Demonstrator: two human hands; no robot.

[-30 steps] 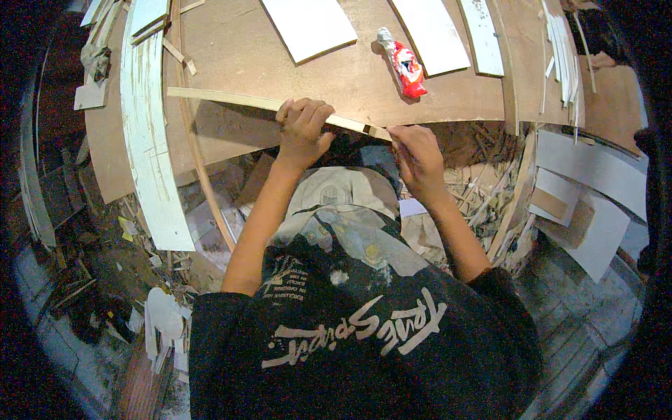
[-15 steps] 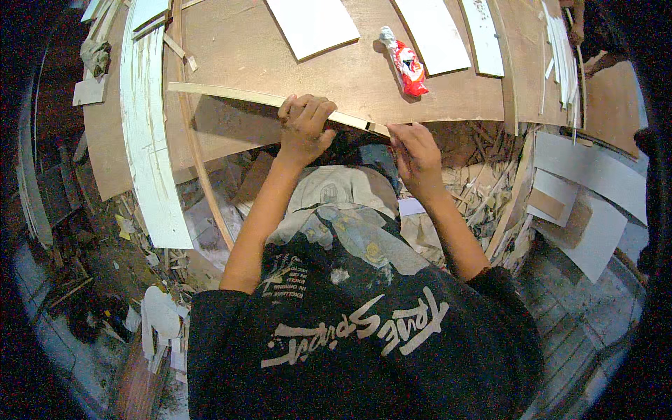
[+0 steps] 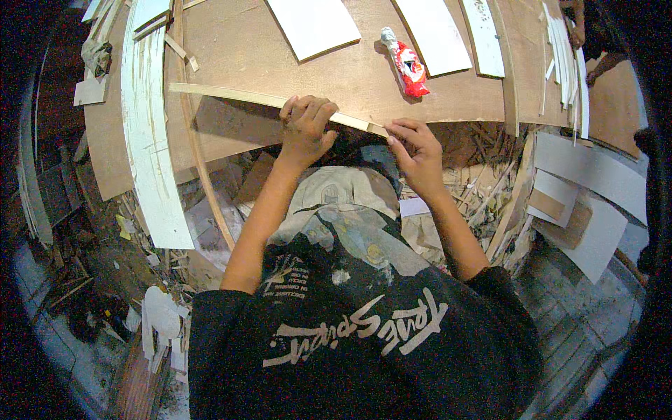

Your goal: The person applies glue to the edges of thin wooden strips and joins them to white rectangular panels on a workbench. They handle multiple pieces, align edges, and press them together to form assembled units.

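Observation:
My left hand (image 3: 306, 129) is closed over a long, thin pale wooden strip (image 3: 241, 96), which lies at a slant along the near edge of the brown board (image 3: 241, 38). At the strip's right end a short wooden piece (image 3: 376, 130) sits against it, with only a thin dark line between the two. My right hand (image 3: 418, 152) pinches this short piece between thumb and fingertips. Beyond the right hand, a crumpled red and white packet (image 3: 407, 66) lies on the board.
White panels (image 3: 315, 28) lie across the far side of the board, and a long pale panel (image 3: 150, 147) overhangs its left edge. Wood scraps (image 3: 483, 182) heap beneath the near edge. Flat white sheets (image 3: 588, 234) lie at right. Another person's hand (image 3: 577, 35) shows at the upper right.
The dark gap between the strip and the short end piece has narrowed. My right thumb and fingers have shifted slightly, while my left hand stays nearly still.

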